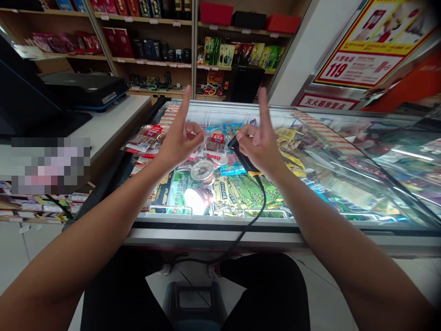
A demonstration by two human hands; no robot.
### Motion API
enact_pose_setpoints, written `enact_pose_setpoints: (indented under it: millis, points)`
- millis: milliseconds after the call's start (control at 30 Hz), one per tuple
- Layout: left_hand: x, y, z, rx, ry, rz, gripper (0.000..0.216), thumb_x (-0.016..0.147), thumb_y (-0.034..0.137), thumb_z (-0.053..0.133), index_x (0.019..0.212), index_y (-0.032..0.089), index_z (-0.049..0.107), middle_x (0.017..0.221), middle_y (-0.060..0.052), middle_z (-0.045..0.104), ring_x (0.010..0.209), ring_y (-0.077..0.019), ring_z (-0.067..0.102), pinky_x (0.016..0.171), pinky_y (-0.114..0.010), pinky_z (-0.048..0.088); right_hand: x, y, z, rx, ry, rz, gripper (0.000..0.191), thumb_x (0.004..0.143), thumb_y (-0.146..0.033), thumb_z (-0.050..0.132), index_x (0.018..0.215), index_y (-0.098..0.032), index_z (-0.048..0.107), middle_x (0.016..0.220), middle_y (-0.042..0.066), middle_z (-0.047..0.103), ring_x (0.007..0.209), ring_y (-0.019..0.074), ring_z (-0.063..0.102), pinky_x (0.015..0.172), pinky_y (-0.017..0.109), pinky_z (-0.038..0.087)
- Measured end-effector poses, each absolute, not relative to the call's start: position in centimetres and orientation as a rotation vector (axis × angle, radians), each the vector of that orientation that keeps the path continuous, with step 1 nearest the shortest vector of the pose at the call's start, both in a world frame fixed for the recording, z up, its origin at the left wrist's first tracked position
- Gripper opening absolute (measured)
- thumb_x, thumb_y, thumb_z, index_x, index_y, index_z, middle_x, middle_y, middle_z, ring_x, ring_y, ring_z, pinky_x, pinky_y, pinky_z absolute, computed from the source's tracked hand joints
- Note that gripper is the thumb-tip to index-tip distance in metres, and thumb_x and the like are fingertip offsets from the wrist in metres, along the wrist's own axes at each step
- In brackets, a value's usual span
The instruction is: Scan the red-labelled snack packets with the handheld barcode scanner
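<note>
Bare forearms (99, 239) extend from the lower corners, converging forward above a glass-topped freezer (213, 236). Left hand (179, 142): index finger raised upright, remaining fingers curled, thumb drawn together with them; position, over packaged goods (148, 138) at the freezer's left side. Right hand (260, 149): index finger upright, other fingers and thumb folded inward. A black corded device (240, 154) lies directly behind the right hand, partly hidden by it; whether the fingers clamp it cannot be determined. Its cable (263, 202) loops down over the freezer's near edge. Both hands stand well apart, roughly level.
</note>
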State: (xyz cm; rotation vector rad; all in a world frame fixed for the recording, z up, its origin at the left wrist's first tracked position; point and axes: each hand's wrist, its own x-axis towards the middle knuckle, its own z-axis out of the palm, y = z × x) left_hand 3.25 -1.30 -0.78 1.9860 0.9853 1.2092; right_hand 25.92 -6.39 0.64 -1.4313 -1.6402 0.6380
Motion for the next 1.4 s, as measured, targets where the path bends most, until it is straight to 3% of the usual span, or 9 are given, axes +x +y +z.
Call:
enact_pose_setpoints:
  millis: [167, 367, 467, 567, 667, 900, 1167, 1300, 1400]
  points:
    - [3.3, 0.5, -2.7, 1.978, 0.906, 1.128, 0.102, 0.087, 0.028, 0.061, 0.167, 0.029, -0.002, 0.074, 0.002, 0.063, 0.055, -0.0121, 0.055, 0.056, -0.027, 0.052, 24.9, -6.2, -0.7, -1.346, -1.64, 0.7, 0.104, 0.087, -0.035, 0.061, 0.169, -0.035, -0.002, 0.09, 0.001, 0.065, 0.062, 0.0173, 0.052, 0.055, 0.029, 0.049]
    - [3.4, 0.4, -2.7, 1.95, 0.913, 1.097, 0.102, 0.087, 0.029, 0.062, 0.166, 0.033, -0.002, 0.076, 0.002, 0.063, 0.057, -0.0136, 0.057, 0.059, -0.03, 0.052, 24.8, -6.2, -0.7, -1.367, -1.614, 0.714, 0.099, 0.083, -0.044, 0.063, 0.168, -0.039, 0.012, 0.084, -0.001, 0.061, 0.06, 0.0178, 0.049, 0.055, 0.03, 0.046]
    - [3.4, 0.2, -2.2, 1.904, 0.857, 1.193, 0.08, 0.084, 0.03, 0.062, 0.158, 0.032, 0.031, 0.076, 0.001, 0.062, 0.059, -0.0138, 0.056, 0.059, -0.031, 0.049, 25.3, -5.8, -0.8, -1.35, -1.58, 0.709, 0.078, 0.082, -0.051, 0.062, 0.155, -0.036, 0.041, 0.075, -0.001, 0.055, 0.059, 0.0182, 0.044, 0.057, 0.031, 0.042]
    - [2.7, -0.1, -1.1, 1.813, 0.776, 1.196, 0.024, 0.091, 0.042, 0.051, 0.097, 0.024, 0.066, 0.063, 0.0, 0.048, 0.053, -0.0128, 0.047, 0.054, -0.031, 0.042, 26.4, -5.4, -0.4, -1.219, -1.493, 0.843, 0.046, 0.084, -0.068, 0.052, 0.102, -0.029, 0.069, 0.056, -0.003, 0.035, 0.054, 0.0178, 0.035, 0.055, 0.032, 0.037]
    - [1.6, -0.5, 0.0, 1.707, 0.776, 1.023, 0.06, 0.096, 0.067, 0.023, 0.063, 0.025, 0.051, 0.053, 0.0, 0.03, 0.05, -0.0156, 0.043, 0.053, -0.036, 0.041, 27.7, -5.5, 0.4, -1.046, -1.397, 1.125, 0.064, 0.08, -0.089, 0.036, 0.066, -0.029, 0.053, 0.047, -0.005, 0.018, 0.05, 0.0168, 0.025, 0.053, 0.033, 0.033]
    - [2.6, -0.6, -1.4, 1.314, 0.645, 0.8, 0.081, 0.078, 0.093, -0.003, 0.046, 0.027, 0.031, 0.043, 0.002, 0.018, 0.039, -0.0119, 0.028, 0.041, -0.036, 0.038, 27.9, -5.3, 0.0, -0.942, -1.324, 1.438, 0.073, 0.074, -0.098, 0.034, 0.055, -0.028, 0.033, 0.043, -0.006, 0.013, 0.048, 0.0137, 0.018, 0.054, 0.033, 0.033]
    - [4.0, -0.5, -2.9, 1.069, 0.618, 0.753, 0.079, 0.075, 0.099, 0.014, 0.05, 0.027, 0.037, 0.038, 0.003, 0.023, 0.036, -0.0123, 0.031, 0.036, -0.032, 0.034, 26.7, -4.7, -1.4, -1.215, -1.299, 1.41, 0.081, 0.08, -0.097, 0.017, 0.06, -0.026, 0.048, 0.045, -0.004, 0.022, 0.047, 0.0137, 0.027, 0.057, 0.033, 0.036]
    - [3.5, -0.2, -2.3, 0.973, 0.452, 0.727, 0.079, 0.077, 0.096, 0.026, 0.047, 0.024, 0.035, 0.039, 0.004, 0.025, 0.035, -0.0081, 0.028, 0.038, -0.027, 0.029, 27.0, -4.3, -0.9, -0.935, -1.436, 1.52, 0.081, 0.074, -0.101, 0.018, 0.052, -0.025, 0.032, 0.042, -0.005, 0.016, 0.044, 0.0123, 0.019, 0.052, 0.033, 0.033]
    - [3.6, 0.0, -2.2, 1.058, 0.472, 0.774, 0.076, 0.083, 0.089, 0.034, 0.049, 0.022, 0.041, 0.043, 0.004, 0.028, 0.036, -0.0071, 0.028, 0.04, -0.026, 0.026, 27.9, -4.0, -0.5, -1.221, -1.547, 1.003, 0.069, 0.084, -0.089, 0.041, 0.057, -0.025, 0.04, 0.047, -0.004, 0.025, 0.047, 0.0133, 0.027, 0.052, 0.032, 0.03]
